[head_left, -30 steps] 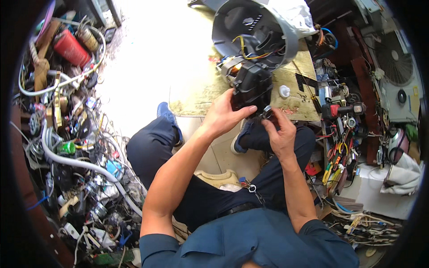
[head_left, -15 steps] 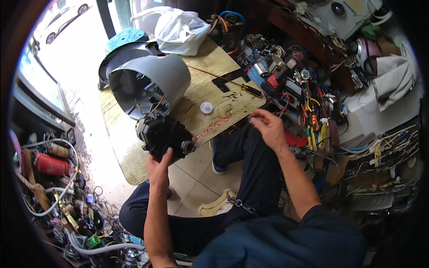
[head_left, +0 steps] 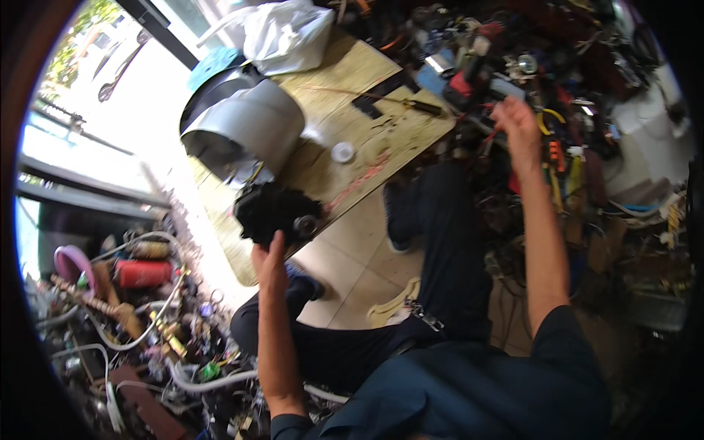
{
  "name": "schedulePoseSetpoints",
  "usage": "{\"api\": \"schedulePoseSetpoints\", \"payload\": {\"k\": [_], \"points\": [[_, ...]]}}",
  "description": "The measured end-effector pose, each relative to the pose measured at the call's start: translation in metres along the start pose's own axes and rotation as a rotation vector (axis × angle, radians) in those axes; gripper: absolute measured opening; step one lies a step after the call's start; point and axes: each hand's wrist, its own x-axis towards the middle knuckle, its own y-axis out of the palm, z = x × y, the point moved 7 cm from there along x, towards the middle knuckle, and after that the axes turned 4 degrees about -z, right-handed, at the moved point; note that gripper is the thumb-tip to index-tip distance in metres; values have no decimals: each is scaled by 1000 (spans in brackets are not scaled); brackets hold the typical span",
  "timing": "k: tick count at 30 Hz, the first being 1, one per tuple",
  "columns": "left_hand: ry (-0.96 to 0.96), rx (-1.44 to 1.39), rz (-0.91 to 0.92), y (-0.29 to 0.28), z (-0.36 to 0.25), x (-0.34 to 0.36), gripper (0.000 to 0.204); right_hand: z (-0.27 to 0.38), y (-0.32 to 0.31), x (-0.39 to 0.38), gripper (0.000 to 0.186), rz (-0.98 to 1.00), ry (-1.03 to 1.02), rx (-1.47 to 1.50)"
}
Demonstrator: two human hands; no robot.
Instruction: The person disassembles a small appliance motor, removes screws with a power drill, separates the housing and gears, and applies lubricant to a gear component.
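My left hand (head_left: 271, 264) grips the near side of a black plastic housing (head_left: 270, 213), thumb on top. The housing has a round grey port on its right side and sits at the near edge of the wooden board. Just behind it lies a grey, open-ended plastic shell (head_left: 268, 121), with a thin wire at its mouth. A small white round cap (head_left: 342, 152) rests on the board to the right. My right hand (head_left: 518, 128) is above the tool pile, fingers curled in and blurred; what they hold, if anything, cannot be made out.
On the wooden board (head_left: 330, 110) lie a long screwdriver (head_left: 422, 106), pinkish crumbs and a white plastic bag (head_left: 286, 37). A red-and-black power drill (head_left: 463, 77) and several pliers crowd the right. Hoses, parts and a red cylinder (head_left: 144, 273) clutter the lower left.
My right hand has moved from the board's right corner, rightward and away from me, to the tool pile. My left hand still holds the black housing. The whole view has shifted and tilted.
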Motion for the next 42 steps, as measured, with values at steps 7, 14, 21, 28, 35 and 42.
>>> {"api": "schedulePoseSetpoints", "payload": {"k": [7, 14, 21, 28, 35, 42], "points": [[44, -157, -107, 9, -8, -8, 35, -2, 49, 108, 42, -176, -101, -289], [259, -120, -223, 24, -26, -9, 57, -11, 82, 128, 28, -141, -177, 58], [230, -198, -137, 5, -13, -6, 101, -16, 90, 120, 23, -463, -114, 77], [82, -175, -50, 4, -12, -3, 103, 44, 72, 99, 41, -377, -289, -60], [44, -256, -40, 20, -33, -5, 104, 180, 92, -44, 51, 394, -365, 135], [154, -354, 27, 16, -45, -6, 104, 100, 84, -218, 48, 536, 420, 223]]}}
